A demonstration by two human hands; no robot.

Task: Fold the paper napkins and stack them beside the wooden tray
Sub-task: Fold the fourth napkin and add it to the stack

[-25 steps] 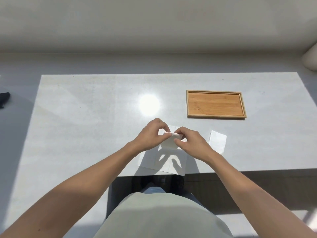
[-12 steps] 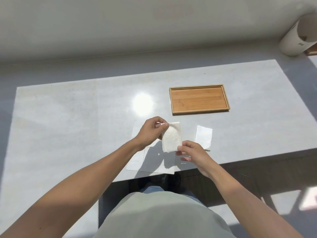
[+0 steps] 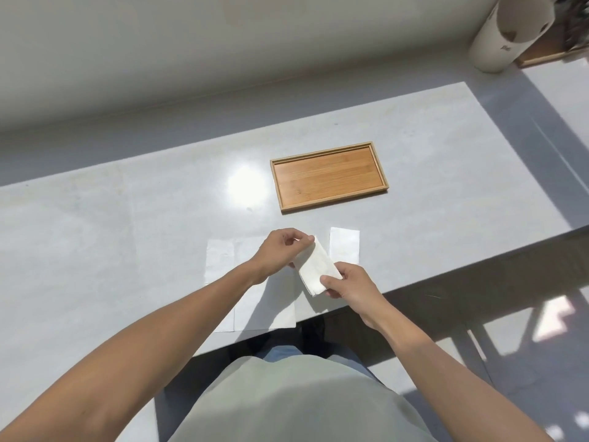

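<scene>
In the head view, the flat napkins (image 3: 251, 301) spread on the surface (image 3: 95, 224) are partly hidden under the left forearm, and their pale edges are hard to separate from the glare. A folded napkin (image 3: 317, 269) is held just above the surface, nearer the person than the wooden tray (image 3: 328, 177); its far corner is pinched by the left hand (image 3: 280, 250) and its near end clamped by the fingers (image 3: 331, 280) of the right hand (image 3: 350, 282). A second folded napkin (image 3: 345, 245) is seen lying flat between the tray and the right hand.
</scene>
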